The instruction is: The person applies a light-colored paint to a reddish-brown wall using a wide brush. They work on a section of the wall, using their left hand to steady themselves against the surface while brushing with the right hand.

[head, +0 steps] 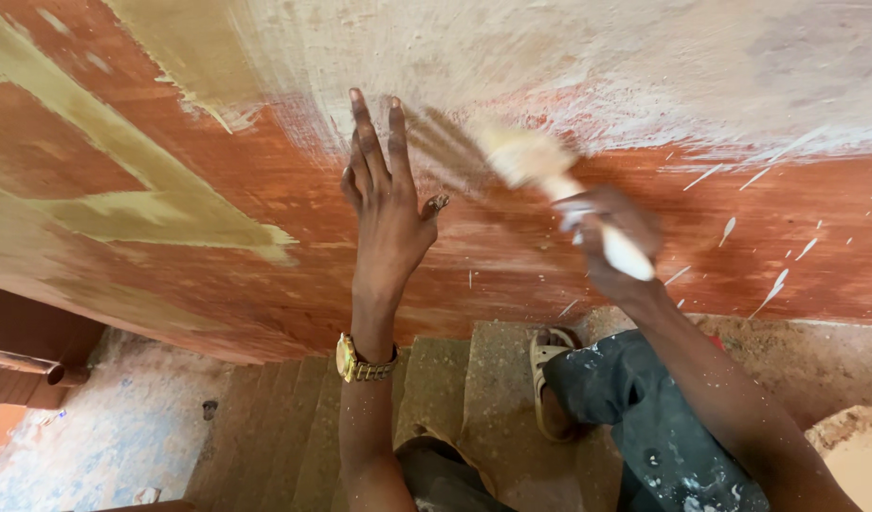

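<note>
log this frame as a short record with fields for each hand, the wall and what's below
left hand: left hand flat against the wall, fingers spread, nothing held
right hand: right hand in a shut grip on the paintbrush, blurred
wall: wall reddish-brown with yellowish patches, whitish coat across the top
wrist: gold watch on the left arm
below: concrete steps, foot in a sandal

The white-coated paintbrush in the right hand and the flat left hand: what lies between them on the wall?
In the head view, only bare reddish-brown wall with thin whitish streaks lies between the left hand and the paintbrush; nothing else.
</note>
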